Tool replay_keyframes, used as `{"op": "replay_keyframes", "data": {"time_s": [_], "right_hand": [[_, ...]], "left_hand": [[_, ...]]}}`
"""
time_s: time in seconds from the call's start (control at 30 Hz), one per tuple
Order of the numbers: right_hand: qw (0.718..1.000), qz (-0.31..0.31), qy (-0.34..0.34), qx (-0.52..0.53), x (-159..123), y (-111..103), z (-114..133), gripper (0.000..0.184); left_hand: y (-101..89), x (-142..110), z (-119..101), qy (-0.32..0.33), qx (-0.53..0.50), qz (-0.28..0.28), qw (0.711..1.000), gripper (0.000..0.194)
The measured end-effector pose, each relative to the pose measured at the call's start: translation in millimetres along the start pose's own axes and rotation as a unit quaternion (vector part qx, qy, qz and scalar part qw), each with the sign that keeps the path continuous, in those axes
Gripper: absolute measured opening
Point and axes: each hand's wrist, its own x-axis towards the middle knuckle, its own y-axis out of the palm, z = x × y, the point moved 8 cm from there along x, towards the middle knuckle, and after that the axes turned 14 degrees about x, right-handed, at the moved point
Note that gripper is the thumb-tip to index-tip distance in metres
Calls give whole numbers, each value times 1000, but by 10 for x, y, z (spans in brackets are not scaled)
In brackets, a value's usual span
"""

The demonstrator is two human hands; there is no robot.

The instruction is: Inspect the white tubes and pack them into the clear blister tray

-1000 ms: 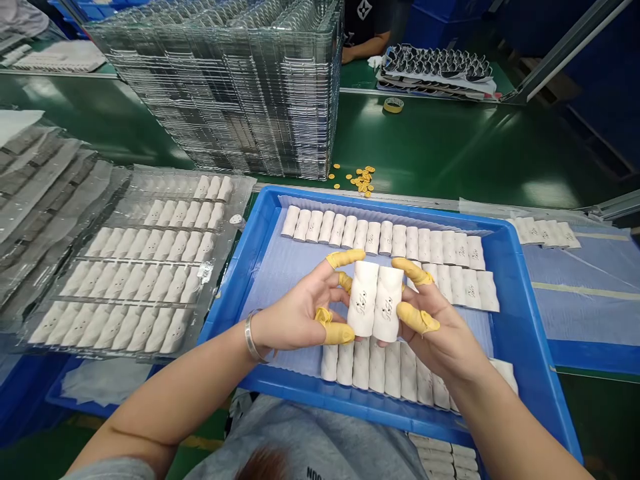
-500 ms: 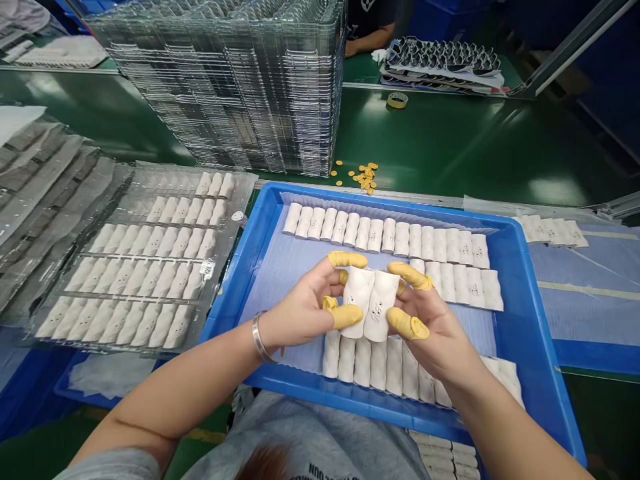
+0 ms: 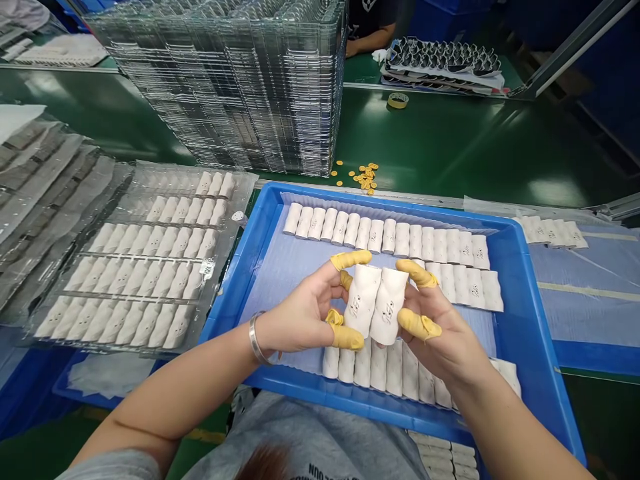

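Over the blue tray (image 3: 543, 320), two white wavy pieces with black lettering are held upright side by side, nearly touching. My left hand (image 3: 310, 307), with yellow finger cots, is closed around the left white piece (image 3: 364, 303). Cots also cover fingertips of my right hand (image 3: 443, 327), whose thumb and fingers grip the right white piece (image 3: 389, 307). Below and behind them, rows of similar pieces (image 3: 395, 373) lie in the tray on a pale liner (image 3: 280, 280); my hands and forearms hide part of these rows.
A clear plastic tray with more white pieces (image 3: 130, 277) lies at left. Behind it rises a tall stack of clear trays (image 3: 250, 100). Loose yellow finger cots (image 3: 367, 179) and a tape roll (image 3: 397, 100) rest on the green bench. Across it, another person's arm (image 3: 373, 40) shows.
Both held pieces have shifted slightly right and turned, so lettering now shows on the left one too. My right hand has moved a little right, and my left thumb sits lower.
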Motion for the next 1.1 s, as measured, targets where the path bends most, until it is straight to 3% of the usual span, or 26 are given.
{"op": "replay_keyframes", "data": {"time_s": [0.17, 0.4, 0.77, 1.1], "right_hand": [[1000, 5, 2, 11, -3, 6, 13, 44], [1000, -15, -3, 25, 1, -28, -3, 41], [999, -21, -11, -43, -6, -30, -20, 51], [1000, -24, -11, -6, -4, -36, 7, 49]], "left_hand": [[24, 20, -32, 3, -11, 4, 1000, 80], [4, 17, -26, 5, -13, -7, 1000, 77], [69, 27, 28, 27, -55, 18, 998, 76], [13, 36, 27, 8, -55, 2, 998, 77]]}}
